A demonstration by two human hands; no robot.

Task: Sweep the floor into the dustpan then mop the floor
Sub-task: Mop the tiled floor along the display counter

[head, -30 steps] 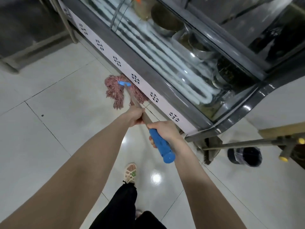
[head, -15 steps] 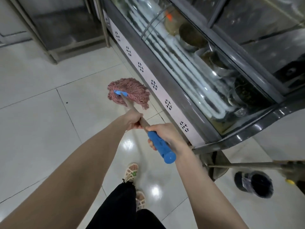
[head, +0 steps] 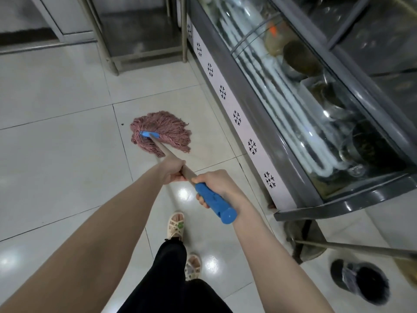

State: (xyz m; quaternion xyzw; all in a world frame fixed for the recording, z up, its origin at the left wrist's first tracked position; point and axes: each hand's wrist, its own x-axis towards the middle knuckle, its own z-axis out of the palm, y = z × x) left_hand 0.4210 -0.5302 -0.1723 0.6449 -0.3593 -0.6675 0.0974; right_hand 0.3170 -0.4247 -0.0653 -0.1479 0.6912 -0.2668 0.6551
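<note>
Mop (head: 165,152) slanted, head (head: 167,126) away up-left, blue grip (head: 217,205) near lower-right

Looks like a food shop or a small eating place. On the right, a long cold case (head: 268,141) with a slanted glass front. Inside it, frosty white pipes (head: 277,102) and round metal pots (head: 300,58). Along its bottom edge, a white strip (head: 237,117) with little black snowflakes. Underfoot, shiny pale floor tiles (head: 56,159). At the back, a steel rack (head: 140,37) on thin metal legs. Down in the right corner, a small black bin (head: 361,283) lined with a bag.
</note>
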